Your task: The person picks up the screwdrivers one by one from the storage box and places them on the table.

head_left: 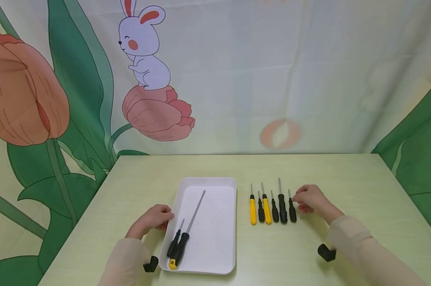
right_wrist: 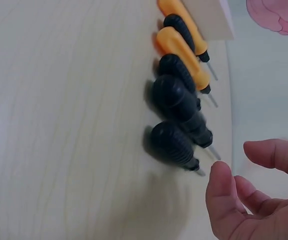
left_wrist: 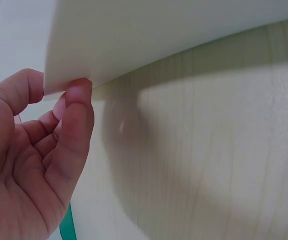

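Observation:
My left hand (head_left: pixel 152 219) pinches the left rim of a white tray (head_left: pixel 215 222); the left wrist view shows thumb and fingertips on the tray wall (left_wrist: pixel 84 55). Inside the tray lie a long black screwdriver with a yellow handle end (head_left: pixel 181 246) and a small black screwdriver (head_left: pixel 174 243). To the tray's right, several screwdrivers stand in a row, tips pointing away: two yellow-handled, the rest black. My right hand (head_left: pixel 311 198) hovers beside the rightmost small black screwdriver (head_left: pixel 292 210), its fingers loosely bent and apart, holding nothing. In the right wrist view that black screwdriver (right_wrist: pixel 172 144) lies just beyond the fingertips.
The pale wooden table (head_left: pixel 344 174) ends at a printed curtain (head_left: pixel 237 79) behind. Near each wrist a black piece shows, one by the left sleeve (head_left: pixel 124 254) and one by the right sleeve (head_left: pixel 354 234).

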`<state>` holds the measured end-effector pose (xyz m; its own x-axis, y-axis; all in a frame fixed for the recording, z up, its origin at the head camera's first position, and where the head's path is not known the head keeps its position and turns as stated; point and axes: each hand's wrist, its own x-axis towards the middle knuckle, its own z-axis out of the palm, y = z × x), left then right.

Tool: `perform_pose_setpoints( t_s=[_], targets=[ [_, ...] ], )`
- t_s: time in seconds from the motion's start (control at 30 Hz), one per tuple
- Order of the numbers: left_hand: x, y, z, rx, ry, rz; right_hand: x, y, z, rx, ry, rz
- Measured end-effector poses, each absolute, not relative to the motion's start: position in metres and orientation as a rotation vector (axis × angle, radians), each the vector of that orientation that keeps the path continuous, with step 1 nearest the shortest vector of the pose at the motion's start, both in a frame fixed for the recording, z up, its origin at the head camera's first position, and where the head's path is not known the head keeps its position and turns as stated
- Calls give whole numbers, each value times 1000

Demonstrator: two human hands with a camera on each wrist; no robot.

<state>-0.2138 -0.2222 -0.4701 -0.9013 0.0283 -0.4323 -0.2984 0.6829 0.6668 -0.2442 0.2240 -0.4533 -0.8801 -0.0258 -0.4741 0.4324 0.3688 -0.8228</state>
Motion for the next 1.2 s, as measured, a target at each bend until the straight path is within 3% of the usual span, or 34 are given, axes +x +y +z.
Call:
perform_pose_setpoints(
  t_s=[1.2],
  targets=[
    [-214, -223, -469, -204, 2484, 1070, -222, 147, -428, 202, 2105, -1594]
  ],
)
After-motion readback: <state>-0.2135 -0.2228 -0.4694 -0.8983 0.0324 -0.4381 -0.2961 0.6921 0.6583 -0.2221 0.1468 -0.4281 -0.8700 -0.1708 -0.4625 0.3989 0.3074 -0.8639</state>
